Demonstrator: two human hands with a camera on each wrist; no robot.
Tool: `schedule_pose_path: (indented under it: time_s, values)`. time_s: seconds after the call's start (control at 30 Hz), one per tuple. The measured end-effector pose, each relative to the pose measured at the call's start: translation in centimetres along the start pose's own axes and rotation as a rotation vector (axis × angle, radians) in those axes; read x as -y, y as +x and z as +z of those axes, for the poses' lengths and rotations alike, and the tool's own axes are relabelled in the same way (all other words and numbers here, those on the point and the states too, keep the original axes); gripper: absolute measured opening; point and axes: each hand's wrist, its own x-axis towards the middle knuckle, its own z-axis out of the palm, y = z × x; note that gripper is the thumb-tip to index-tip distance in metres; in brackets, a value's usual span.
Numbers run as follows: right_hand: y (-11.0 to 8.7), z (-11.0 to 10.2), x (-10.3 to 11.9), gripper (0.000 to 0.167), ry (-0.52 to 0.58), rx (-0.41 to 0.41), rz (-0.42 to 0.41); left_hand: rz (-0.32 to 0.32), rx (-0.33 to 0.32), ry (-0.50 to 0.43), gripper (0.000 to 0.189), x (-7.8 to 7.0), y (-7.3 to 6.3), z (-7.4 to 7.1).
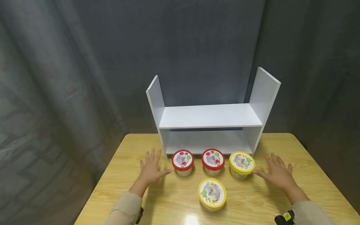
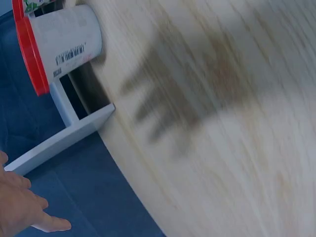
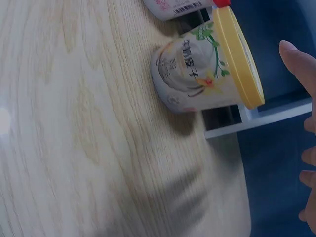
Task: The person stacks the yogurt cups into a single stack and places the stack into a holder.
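Two tubs with red lids stand in front of a white shelf, a left red-lidded tub [image 1: 182, 160] and a middle red-lidded tub [image 1: 213, 160]. To their right is a yellow-lidded tub [image 1: 242, 163], and a second yellow-lidded tub [image 1: 212, 193] stands nearer the front. My left hand [image 1: 151, 171] hovers over the table with fingers spread, its thumb pointing at the left red-lidded tub. My right hand [image 1: 278, 173], also spread and holding nothing, has its thumb tip right by the rim of the right yellow-lidded tub. Both hands cast shadows on the wood in the wrist views.
The white two-tier shelf [image 1: 211, 116] stands at the table's back edge, its side panels rising above the upper board. Grey curtain [image 1: 197, 53] hangs behind and at both sides. The light wood table [image 1: 174, 203] has rounded back corners.
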Motion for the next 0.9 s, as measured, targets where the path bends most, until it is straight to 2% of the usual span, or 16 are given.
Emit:
schedule_pose_path:
  time_s: [0.4,0.6,0.9]
  values:
    - [0.4,1.1,1.1,0.093,0.015,-0.029,-0.009,-0.044,0.005,-0.177,0.099,-1.1,0.4,2.7]
    - [0.9,1.6,1.2,0.093,0.03,-0.034,-0.012,-0.054,-0.018,-0.254,0.102,-1.2,0.6,4.0]
    - [1.5,2.5,1.4,0.095,0.062,-0.014,-0.019,-0.018,-0.054,-0.377,0.099,-1.1,1.2,5.9]
